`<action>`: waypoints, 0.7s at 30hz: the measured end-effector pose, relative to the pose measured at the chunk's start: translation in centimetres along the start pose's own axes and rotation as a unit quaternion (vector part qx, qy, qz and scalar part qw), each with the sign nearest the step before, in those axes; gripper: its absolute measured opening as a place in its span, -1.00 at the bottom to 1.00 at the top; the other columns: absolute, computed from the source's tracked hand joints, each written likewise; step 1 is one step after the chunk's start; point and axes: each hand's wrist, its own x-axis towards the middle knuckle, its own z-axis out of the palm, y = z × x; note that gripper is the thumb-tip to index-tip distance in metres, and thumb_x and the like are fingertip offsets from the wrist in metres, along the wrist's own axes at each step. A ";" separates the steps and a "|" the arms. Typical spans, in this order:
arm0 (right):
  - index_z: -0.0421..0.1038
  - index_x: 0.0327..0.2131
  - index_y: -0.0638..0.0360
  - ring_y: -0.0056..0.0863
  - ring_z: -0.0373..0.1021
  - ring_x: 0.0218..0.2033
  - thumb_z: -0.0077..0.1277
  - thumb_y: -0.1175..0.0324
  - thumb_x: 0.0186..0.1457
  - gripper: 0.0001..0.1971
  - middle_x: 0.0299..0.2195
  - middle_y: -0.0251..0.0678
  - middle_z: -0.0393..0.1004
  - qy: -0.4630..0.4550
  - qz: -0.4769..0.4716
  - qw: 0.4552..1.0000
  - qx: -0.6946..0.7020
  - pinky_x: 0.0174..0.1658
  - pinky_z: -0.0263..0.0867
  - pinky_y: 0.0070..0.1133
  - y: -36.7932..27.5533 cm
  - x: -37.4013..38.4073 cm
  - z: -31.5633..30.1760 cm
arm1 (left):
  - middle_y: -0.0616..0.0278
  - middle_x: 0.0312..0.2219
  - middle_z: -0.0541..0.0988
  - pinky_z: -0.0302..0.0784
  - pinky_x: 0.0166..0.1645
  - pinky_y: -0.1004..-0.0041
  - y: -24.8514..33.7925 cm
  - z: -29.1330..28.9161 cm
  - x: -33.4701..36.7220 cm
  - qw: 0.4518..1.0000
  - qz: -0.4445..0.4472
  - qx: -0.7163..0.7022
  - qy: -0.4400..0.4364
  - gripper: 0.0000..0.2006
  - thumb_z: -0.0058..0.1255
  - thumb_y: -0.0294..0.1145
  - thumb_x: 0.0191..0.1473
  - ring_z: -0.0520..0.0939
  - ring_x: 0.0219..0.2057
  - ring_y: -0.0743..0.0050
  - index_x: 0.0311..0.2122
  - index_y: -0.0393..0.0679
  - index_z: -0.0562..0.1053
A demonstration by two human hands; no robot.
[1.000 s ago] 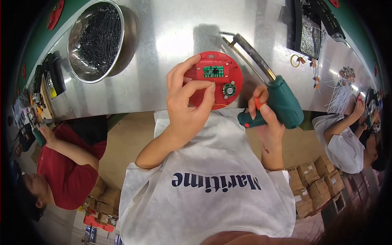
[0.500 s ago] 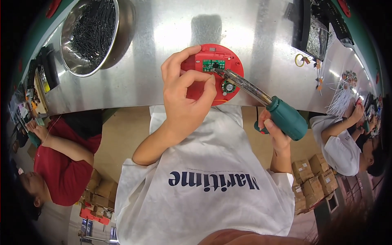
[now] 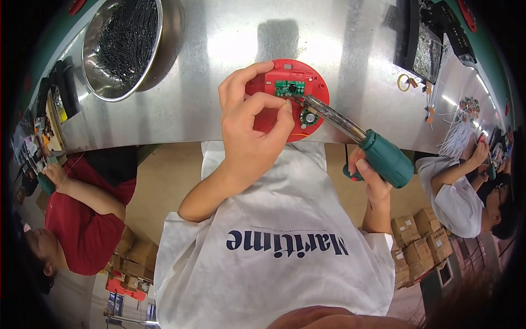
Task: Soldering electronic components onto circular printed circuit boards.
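Note:
A round red plastic housing [image 3: 313,70] lies on the metal table's near edge. It holds a small green circuit board [image 3: 282,88] and a round component with a silver centre [image 3: 309,117]. My left hand [image 3: 251,123] is over its left side, outer fingers on the rim. Thumb and forefinger are pinched together just below the board; whatever sits between them is too small to make out. My right hand [image 3: 373,178] is closed round the handle of a green soldering gun [image 3: 386,159]. Its metal barrel slants up left, and the tip is at the board's lower edge, beside my pinched fingertips.
A steel bowl [image 3: 155,60] of short black wires stands at the far left. On the right are a dark tray [image 3: 427,52], a yellow ring [image 3: 404,82] and white wires [image 3: 456,129]. Co-workers sit either side, one in a red shirt [image 3: 87,219]. Cardboard boxes [image 3: 419,252] are stacked behind.
The red housing, my left hand and the soldering gun have shifted slightly right together. The left co-worker's hand has moved a little.

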 end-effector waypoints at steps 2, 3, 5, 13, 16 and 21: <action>0.42 -0.27 0.32 -0.54 0.32 -0.53 0.10 0.44 0.03 -0.81 -0.52 -0.29 0.42 0.011 0.008 1.000 -0.004 -0.45 0.23 -0.57 0.0 0.1 -0.1 | 0.13 0.07 0.46 0.35 0.12 0.21 0.0 0.0 0.1 1.000 0.002 0.002 0.001 -0.93 0.19 -0.58 -0.12 0.33 0.09 0.05 -0.46 -0.16 0.55; 0.47 -0.27 0.33 -0.58 0.33 -0.52 0.16 0.49 -0.03 -0.79 -0.50 -0.34 0.44 0.022 0.017 1.000 -0.008 -0.42 0.26 -0.59 0.0 0.1 -0.2 | 0.10 0.08 0.47 0.33 0.15 0.24 0.2 -0.1 0.1 1.000 0.001 0.003 -0.002 -0.93 0.20 -0.59 -0.09 0.36 0.09 0.10 -0.43 -0.18 0.56; 0.48 -0.31 0.33 -0.55 0.32 -0.53 0.18 0.49 -0.06 -0.80 -0.51 -0.32 0.44 0.030 0.005 0.998 -0.050 -0.42 0.25 -0.58 -0.2 0.0 -0.3 | 0.08 0.08 0.48 0.30 0.18 0.27 0.4 -0.2 0.1 1.000 0.003 0.006 -0.004 -0.93 0.20 -0.60 -0.06 0.39 0.09 0.15 -0.40 -0.21 0.57; 0.49 -0.41 0.30 -0.44 0.28 -0.58 0.20 0.53 -0.21 -0.82 -0.55 -0.27 0.40 0.057 -0.041 0.992 -0.104 -0.48 0.18 -0.55 -0.4 0.3 0.1 | 0.11 0.06 0.50 0.31 0.16 0.27 0.5 -0.1 0.2 1.000 -0.002 0.010 -0.001 -0.91 0.21 -0.63 -0.10 0.40 0.07 0.16 -0.43 -0.21 0.57; 0.49 -0.42 0.28 -0.41 0.26 -0.59 0.19 0.54 -0.27 -0.79 -0.54 -0.28 0.40 0.008 -0.119 0.975 -0.186 -0.51 0.16 -0.54 -0.3 0.7 -0.4 | 0.12 0.05 0.50 0.32 0.16 0.27 0.5 0.0 0.2 1.000 -0.002 0.014 0.001 -0.91 0.21 -0.63 -0.10 0.40 0.07 0.16 -0.43 -0.21 0.57; 0.44 -0.37 0.37 -0.57 0.35 -0.54 0.20 0.44 -0.11 -0.77 -0.51 -0.31 0.40 -0.019 -0.168 0.960 -0.223 -0.44 0.29 -0.59 -0.3 1.1 -0.7 | 0.13 0.05 0.50 0.32 0.16 0.28 0.5 -0.1 0.2 1.000 -0.002 0.013 0.003 -0.91 0.21 -0.62 -0.10 0.40 0.07 0.17 -0.43 -0.20 0.57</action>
